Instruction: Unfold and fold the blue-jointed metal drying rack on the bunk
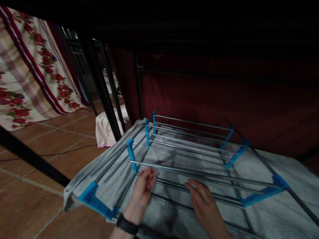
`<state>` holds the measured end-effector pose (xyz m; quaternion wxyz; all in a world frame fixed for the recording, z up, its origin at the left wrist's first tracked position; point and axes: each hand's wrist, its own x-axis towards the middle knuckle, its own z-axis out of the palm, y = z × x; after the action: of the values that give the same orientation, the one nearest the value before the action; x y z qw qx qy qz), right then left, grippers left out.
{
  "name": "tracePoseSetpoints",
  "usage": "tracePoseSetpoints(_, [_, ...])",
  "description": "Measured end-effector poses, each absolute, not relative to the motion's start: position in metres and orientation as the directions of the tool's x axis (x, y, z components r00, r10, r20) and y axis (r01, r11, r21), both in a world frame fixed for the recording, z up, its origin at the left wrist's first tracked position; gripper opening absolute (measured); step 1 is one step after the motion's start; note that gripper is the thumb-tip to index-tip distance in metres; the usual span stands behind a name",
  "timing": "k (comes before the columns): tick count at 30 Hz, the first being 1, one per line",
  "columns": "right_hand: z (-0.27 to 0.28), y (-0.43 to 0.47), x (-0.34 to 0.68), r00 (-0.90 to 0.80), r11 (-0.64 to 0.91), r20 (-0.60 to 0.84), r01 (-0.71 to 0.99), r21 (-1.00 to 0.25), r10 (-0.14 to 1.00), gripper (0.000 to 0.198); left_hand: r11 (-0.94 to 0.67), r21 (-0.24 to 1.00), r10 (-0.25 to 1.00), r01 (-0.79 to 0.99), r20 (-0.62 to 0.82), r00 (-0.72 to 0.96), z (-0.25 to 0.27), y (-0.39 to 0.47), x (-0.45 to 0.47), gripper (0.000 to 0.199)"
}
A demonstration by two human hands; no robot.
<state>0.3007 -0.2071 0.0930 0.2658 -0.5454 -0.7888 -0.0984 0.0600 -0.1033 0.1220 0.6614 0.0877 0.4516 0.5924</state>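
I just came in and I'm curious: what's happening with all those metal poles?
A person's bare hands are at a rack of grey metal rods with blue plastic brackets, resting on a light grey cloth. The left hand, with a black wristband, is among the near rods, fingers curled; I can't tell if it grips anything. The right hand is open over the rods, further right.
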Motion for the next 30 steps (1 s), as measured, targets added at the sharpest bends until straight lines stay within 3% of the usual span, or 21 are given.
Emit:
tracePoseSetpoints(11, [0.094,-0.192,0.302,-0.235,0.352,0.567,0.930,-0.104,0.790,0.051,0.165,0.677,0.919,-0.717,-0.369,-0.138,0.151,-0.092,0.055,0.025])
tracePoseSetpoints(20, [0.096,-0.181,0.312,-0.250,0.367,0.613,0.928,-0.071,0.750,0.050,0.093,0.684,0.973,-0.724,-0.218,-0.080,0.183,-0.088,0.062,0.017])
tracePoseSetpoints(30, [0.095,-0.172,0.321,-0.282,0.401,0.657,0.916,-0.034,0.699,0.052,0.105,0.688,0.963,-0.718,-0.249,-0.099,0.187,-0.075,0.068,0.010])
